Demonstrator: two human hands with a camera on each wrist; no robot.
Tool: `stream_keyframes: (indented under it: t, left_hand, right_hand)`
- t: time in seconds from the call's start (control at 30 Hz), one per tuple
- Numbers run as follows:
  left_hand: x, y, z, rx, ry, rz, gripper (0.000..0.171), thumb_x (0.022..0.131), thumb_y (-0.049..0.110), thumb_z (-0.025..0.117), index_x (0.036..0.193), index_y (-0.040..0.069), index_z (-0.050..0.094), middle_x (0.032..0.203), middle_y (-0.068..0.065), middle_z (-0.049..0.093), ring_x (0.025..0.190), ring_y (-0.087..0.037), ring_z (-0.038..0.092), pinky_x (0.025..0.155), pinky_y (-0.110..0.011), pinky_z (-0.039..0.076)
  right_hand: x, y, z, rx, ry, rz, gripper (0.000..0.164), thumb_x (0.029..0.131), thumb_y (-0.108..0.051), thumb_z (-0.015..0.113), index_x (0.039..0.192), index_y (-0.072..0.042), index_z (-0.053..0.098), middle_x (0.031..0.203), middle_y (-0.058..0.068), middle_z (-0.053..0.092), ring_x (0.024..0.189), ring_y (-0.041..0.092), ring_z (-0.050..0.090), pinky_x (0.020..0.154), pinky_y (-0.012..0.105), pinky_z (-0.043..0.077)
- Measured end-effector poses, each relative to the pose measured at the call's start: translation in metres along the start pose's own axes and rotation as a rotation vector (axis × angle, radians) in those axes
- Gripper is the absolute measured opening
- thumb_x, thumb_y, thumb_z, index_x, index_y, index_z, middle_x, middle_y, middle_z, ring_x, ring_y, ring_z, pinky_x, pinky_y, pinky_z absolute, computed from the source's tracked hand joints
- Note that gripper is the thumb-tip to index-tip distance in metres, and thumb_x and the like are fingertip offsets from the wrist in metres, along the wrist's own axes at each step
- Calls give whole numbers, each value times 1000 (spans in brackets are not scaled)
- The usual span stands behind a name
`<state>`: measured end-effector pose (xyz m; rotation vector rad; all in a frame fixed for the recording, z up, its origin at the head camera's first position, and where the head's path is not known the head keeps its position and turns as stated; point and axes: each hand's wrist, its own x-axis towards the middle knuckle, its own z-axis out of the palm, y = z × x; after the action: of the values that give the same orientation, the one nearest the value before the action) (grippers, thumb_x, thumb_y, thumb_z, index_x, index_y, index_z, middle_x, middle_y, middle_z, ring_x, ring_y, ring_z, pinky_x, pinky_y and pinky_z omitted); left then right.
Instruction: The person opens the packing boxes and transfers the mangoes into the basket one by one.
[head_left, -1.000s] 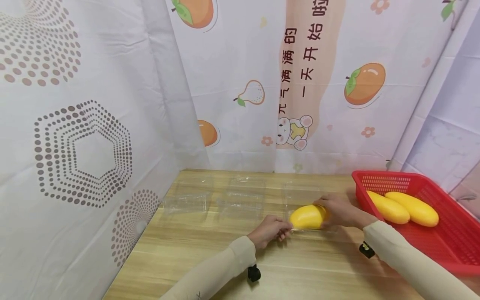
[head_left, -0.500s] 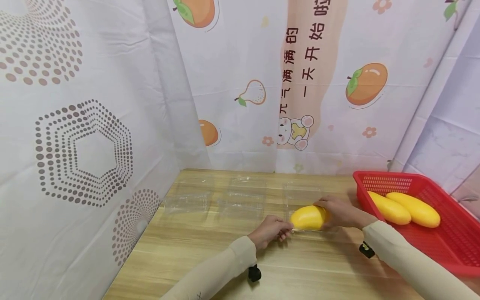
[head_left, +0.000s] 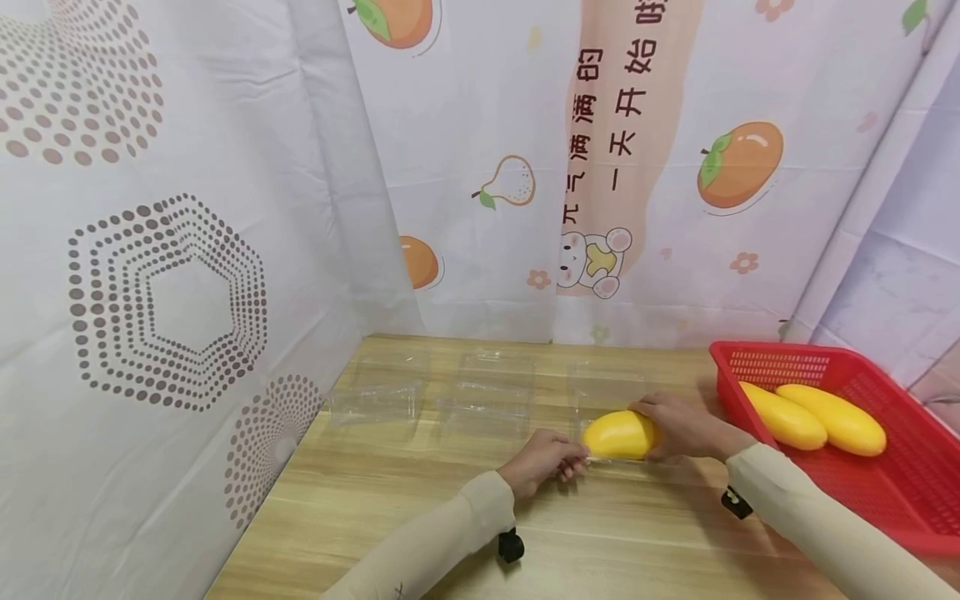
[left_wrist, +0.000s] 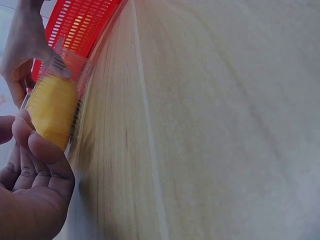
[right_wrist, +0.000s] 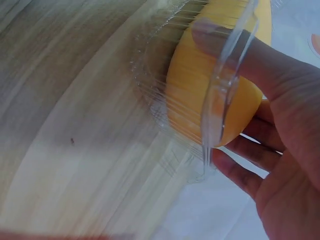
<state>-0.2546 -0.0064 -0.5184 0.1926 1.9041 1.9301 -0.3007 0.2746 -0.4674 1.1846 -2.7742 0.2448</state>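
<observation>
A yellow mango (head_left: 621,435) lies in a clear plastic clamshell box (right_wrist: 150,95), whose lid stands open toward the back in the head view. My right hand (head_left: 678,427) grips the mango's right end, thumb (right_wrist: 215,37) on its near side and fingers behind it. At the box's front left corner, my left hand (head_left: 546,462) pinches the rim between thumb and fingertips. In the left wrist view, the left fingers (left_wrist: 47,150) are curled close to the mango's near end.
Two more clear clamshell boxes (head_left: 375,403) (head_left: 486,398) stand open to the left on the wooden table (head_left: 420,517). A red basket (head_left: 892,492) with two yellow mangoes (head_left: 832,419) stands at the right. Printed curtains (head_left: 465,275) hang behind and at the left.
Both hands, the mango and the box keep almost the same places. The head view has shifted very slightly.
</observation>
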Motion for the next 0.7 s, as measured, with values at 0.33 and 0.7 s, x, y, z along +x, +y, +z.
stream_keyframes:
  t: [0.33,0.7]
  left_hand:
    - [-3,1,-1,-16,5,9,16,96,12,71,92,-3,77,73,-8,69,57,-9,52,53,-19,43]
    - [-3,0,2,-2,31,24,13,95,12,73,90,2,78,71,-5,67,57,-9,51,52,-20,43]
  right_hand:
    - [-3,-1,-2,-4,16,5,76,61,-37,100,119,1,68,111,9,66,97,28,61,87,50,56]
    - [-6,2,-15,22,31,49,79,62,-42,99,121,0,68,115,10,66,100,28,63,89,50,56]
